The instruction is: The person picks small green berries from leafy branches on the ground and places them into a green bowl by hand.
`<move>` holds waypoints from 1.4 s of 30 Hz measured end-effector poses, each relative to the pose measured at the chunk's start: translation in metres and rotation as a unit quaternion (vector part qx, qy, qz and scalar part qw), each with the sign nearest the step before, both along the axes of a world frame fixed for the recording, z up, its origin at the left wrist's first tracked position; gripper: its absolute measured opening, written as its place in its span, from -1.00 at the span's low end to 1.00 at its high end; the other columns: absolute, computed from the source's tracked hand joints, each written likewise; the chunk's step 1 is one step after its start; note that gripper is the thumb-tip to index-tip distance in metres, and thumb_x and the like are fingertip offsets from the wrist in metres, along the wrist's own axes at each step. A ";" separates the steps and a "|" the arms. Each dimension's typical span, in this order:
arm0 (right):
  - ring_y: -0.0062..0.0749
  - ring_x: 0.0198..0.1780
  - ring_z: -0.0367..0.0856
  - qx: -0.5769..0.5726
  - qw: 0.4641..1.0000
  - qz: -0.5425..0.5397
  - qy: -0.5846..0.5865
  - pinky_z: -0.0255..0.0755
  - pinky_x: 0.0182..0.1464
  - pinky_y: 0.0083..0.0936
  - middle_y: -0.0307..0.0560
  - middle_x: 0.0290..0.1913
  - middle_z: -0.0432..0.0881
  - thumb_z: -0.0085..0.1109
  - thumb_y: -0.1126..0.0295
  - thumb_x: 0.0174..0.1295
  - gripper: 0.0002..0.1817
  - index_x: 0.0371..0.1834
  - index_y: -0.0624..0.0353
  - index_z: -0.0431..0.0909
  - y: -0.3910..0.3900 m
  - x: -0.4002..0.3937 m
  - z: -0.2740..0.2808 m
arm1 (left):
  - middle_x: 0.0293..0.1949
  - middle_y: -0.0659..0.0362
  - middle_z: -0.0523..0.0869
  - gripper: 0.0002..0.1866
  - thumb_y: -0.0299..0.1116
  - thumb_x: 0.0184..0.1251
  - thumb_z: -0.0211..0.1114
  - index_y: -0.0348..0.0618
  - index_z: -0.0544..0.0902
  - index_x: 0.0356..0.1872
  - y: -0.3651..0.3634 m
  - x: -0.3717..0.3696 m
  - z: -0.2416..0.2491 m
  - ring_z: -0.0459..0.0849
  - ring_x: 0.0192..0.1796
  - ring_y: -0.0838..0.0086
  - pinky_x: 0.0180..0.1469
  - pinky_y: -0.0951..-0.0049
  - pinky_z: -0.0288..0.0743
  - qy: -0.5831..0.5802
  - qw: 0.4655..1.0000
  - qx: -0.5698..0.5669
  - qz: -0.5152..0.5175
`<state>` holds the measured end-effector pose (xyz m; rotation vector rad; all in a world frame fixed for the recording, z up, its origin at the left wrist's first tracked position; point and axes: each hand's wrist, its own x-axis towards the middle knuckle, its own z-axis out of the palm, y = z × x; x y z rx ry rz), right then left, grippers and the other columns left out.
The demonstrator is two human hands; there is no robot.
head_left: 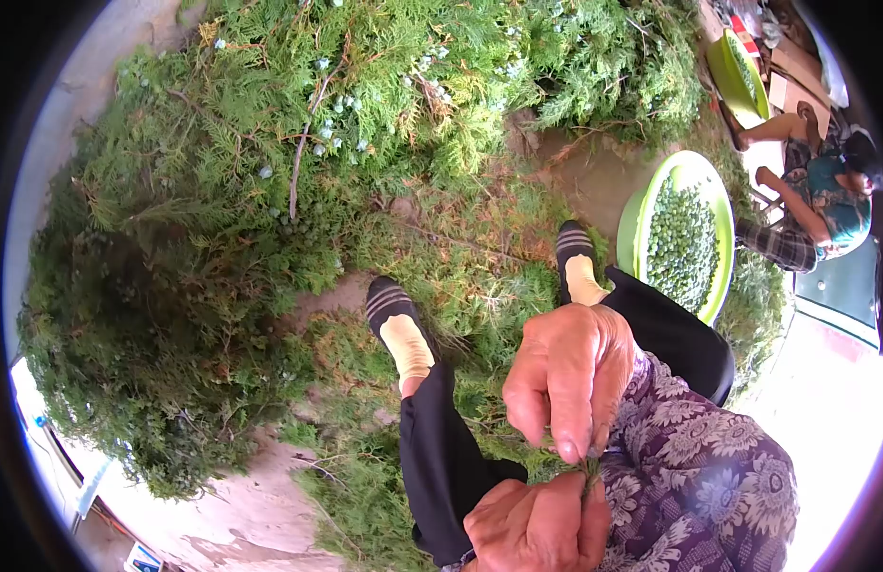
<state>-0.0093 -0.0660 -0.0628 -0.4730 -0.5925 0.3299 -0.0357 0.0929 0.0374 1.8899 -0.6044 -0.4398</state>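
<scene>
My left hand (541, 524) is closed, low in the view, with a small green sprig (591, 472) held between thumb and fingers. Just above it, my right hand (575, 377) pinches at the top of that sprig, thumb and fingertips pressed together. Whatever tiny piece lies between the right fingertips is mostly hidden. Both hands are over my lap, in front of a purple flowered garment (699, 467). Beyond my right knee stands a light green basin (634, 229) holding many small round green cones (684, 243).
A large heap of cut conifer branches (441, 105), some bearing pale bluish cones, spreads ahead and to the left. Loose sprigs litter the ground around my feet (394, 305). At the upper right sits another person (832, 205), near a second green basin (734, 81) and cardboard (799, 71).
</scene>
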 end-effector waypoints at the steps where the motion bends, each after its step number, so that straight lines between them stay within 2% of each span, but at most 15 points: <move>1: -0.30 -0.46 0.51 -0.001 1.000 0.000 -0.004 0.35 -0.50 -0.49 0.18 -0.32 0.52 0.26 0.59 0.00 -0.69 -0.14 0.36 0.53 -0.001 0.001 -0.002 | -0.66 0.11 0.49 -0.86 -0.59 -0.12 0.26 -0.28 0.51 -0.47 0.000 -0.001 -0.001 0.46 -0.69 0.25 -0.62 0.37 0.33 0.001 1.000 -0.016 -0.005; 4: -0.32 -0.52 0.47 -0.023 0.999 0.004 -0.027 0.30 -0.55 -0.46 0.17 -0.32 0.51 0.24 0.60 0.00 -0.70 -0.14 0.34 0.53 -0.006 0.000 -0.008 | -0.69 0.13 0.45 -0.85 -0.61 -0.17 0.25 -0.26 0.51 -0.49 -0.003 -0.002 0.000 0.43 -0.71 0.26 -0.65 0.38 0.29 0.025 0.998 -0.054 0.007; 11: -0.51 -0.54 0.35 0.129 0.925 -0.099 0.342 0.17 -0.61 -0.68 -0.07 -0.46 0.46 0.02 0.47 0.14 -0.92 -0.36 0.26 0.42 -0.034 -0.026 -0.113 | -0.74 0.15 0.40 -0.84 -0.62 -0.27 0.23 -0.17 0.46 -0.61 -0.011 0.001 0.006 0.40 -0.73 0.29 -0.65 0.38 0.25 0.035 0.998 -0.003 -0.053; 14: -0.53 -0.52 0.38 0.028 0.849 -0.156 0.503 0.18 -0.60 -0.74 -0.09 -0.42 0.48 -0.02 0.42 0.20 -0.90 -0.32 0.23 0.43 -0.036 -0.034 -0.130 | -0.74 0.17 0.37 -0.84 -0.61 -0.29 0.21 -0.14 0.43 -0.64 -0.014 0.003 0.005 0.40 -0.71 0.32 -0.63 0.37 0.25 -0.007 0.997 0.034 -0.074; 19: -0.52 -0.48 0.35 0.016 0.859 -0.118 0.498 0.23 -0.60 -0.74 -0.07 -0.39 0.47 -0.01 0.40 0.21 -0.89 -0.29 0.20 0.44 -0.044 -0.033 -0.198 | -0.72 0.20 0.34 -0.84 -0.56 -0.31 0.19 -0.11 0.39 -0.67 -0.020 0.004 0.004 0.41 -0.68 0.38 -0.60 0.40 0.26 -0.017 0.994 0.053 -0.090; 23: -0.53 -0.51 0.44 -0.015 0.785 -0.181 0.592 0.29 -0.68 -0.76 -0.06 -0.45 0.50 -0.01 0.42 0.23 -0.88 -0.33 0.25 0.44 -0.055 -0.002 -0.219 | -0.70 0.22 0.31 -0.86 -0.53 -0.33 0.17 -0.09 0.40 -0.67 -0.025 0.002 0.005 0.42 -0.65 0.41 -0.56 0.42 0.28 -0.044 0.987 0.112 -0.105; 26: -0.51 -0.54 0.47 -0.146 0.687 -0.270 0.659 0.31 -0.69 -0.72 -0.05 -0.49 0.52 0.01 0.46 0.21 -0.86 -0.27 0.31 0.48 -0.070 0.017 -0.251 | -0.68 0.22 0.32 -0.87 -0.52 -0.33 0.17 -0.10 0.42 -0.64 -0.024 -0.001 0.004 0.43 -0.63 0.42 -0.55 0.42 0.28 -0.050 0.985 0.133 -0.101; 28: -0.52 -0.51 0.52 -0.346 0.533 -0.363 0.682 0.35 -0.66 -0.68 -0.05 -0.51 0.56 0.13 0.49 0.09 -0.88 -0.34 0.30 0.53 -0.085 0.018 -0.281 | -0.67 0.22 0.33 -0.86 -0.51 -0.33 0.16 -0.12 0.45 -0.61 -0.023 0.000 0.002 0.44 -0.62 0.41 -0.55 0.42 0.29 -0.045 0.985 0.138 -0.098; 29: -0.52 -0.51 0.52 -0.346 0.534 -0.358 0.683 0.35 -0.66 -0.68 -0.05 -0.51 0.56 0.13 0.49 0.09 -0.88 -0.34 0.30 0.53 -0.091 0.020 -0.295 | -0.67 0.21 0.34 -0.84 -0.50 -0.33 0.16 -0.15 0.47 -0.57 -0.022 0.000 0.001 0.45 -0.61 0.41 -0.54 0.42 0.29 -0.045 0.985 0.132 -0.097; 32: -0.53 -0.51 0.56 -0.521 0.475 -0.381 0.598 0.42 -0.57 -0.61 -0.04 -0.49 0.60 0.22 0.42 -0.04 -0.86 -0.40 0.23 0.58 -0.100 0.017 -0.321 | -0.65 0.20 0.35 -0.79 -0.49 -0.33 0.17 -0.21 0.49 -0.50 -0.021 0.001 0.000 0.47 -0.60 0.41 -0.53 0.42 0.30 -0.040 0.986 0.128 -0.100; 34: -0.51 -0.55 0.58 -0.804 0.329 -0.341 0.358 0.46 -0.48 -0.60 -0.05 -0.46 0.63 0.26 0.34 -0.13 -0.81 -0.43 0.15 0.60 -0.102 0.012 -0.331 | -0.65 0.20 0.36 -0.76 -0.48 -0.33 0.17 -0.24 0.50 -0.47 -0.021 0.002 0.000 0.47 -0.60 0.41 -0.52 0.42 0.30 -0.037 0.986 0.128 -0.102; 38: -0.53 -0.46 0.57 -0.836 0.301 -0.361 0.281 0.47 -0.49 -0.58 -0.03 -0.45 0.61 0.23 0.44 -0.01 -0.81 -0.32 0.26 0.55 -0.094 0.006 -0.338 | -0.65 0.20 0.35 -0.78 -0.49 -0.34 0.16 -0.22 0.48 -0.50 -0.022 0.000 -0.001 0.46 -0.60 0.42 -0.51 0.42 0.30 -0.034 0.987 0.126 -0.099; 40: -0.49 -0.45 0.56 -0.641 0.446 -0.297 0.550 0.44 -0.50 -0.51 -0.09 -0.49 0.58 0.19 0.48 0.02 -0.84 -0.30 0.24 0.53 -0.097 0.015 -0.330 | -0.66 0.20 0.34 -0.79 -0.49 -0.34 0.16 -0.22 0.48 -0.51 -0.023 0.000 -0.002 0.46 -0.60 0.42 -0.51 0.42 0.30 -0.035 0.987 0.124 -0.092; 41: -0.49 -0.45 0.56 -0.641 0.447 -0.294 0.550 0.44 -0.50 -0.51 -0.09 -0.49 0.58 0.19 0.48 0.02 -0.84 -0.30 0.24 0.53 -0.098 0.013 -0.326 | -0.66 0.20 0.33 -0.81 -0.49 -0.33 0.16 -0.20 0.47 -0.53 -0.024 0.000 0.000 0.45 -0.60 0.42 -0.51 0.43 0.30 -0.038 0.985 0.137 -0.093; 42: -0.48 -0.53 0.54 -0.468 0.546 -0.332 0.611 0.39 -0.58 -0.55 -0.08 -0.52 0.57 0.20 0.48 0.01 -0.86 -0.35 0.25 0.51 -0.100 0.011 -0.320 | -0.67 0.20 0.32 -0.83 -0.49 -0.33 0.15 -0.19 0.46 -0.55 -0.025 0.001 0.002 0.45 -0.60 0.42 -0.51 0.43 0.29 -0.042 0.983 0.151 -0.094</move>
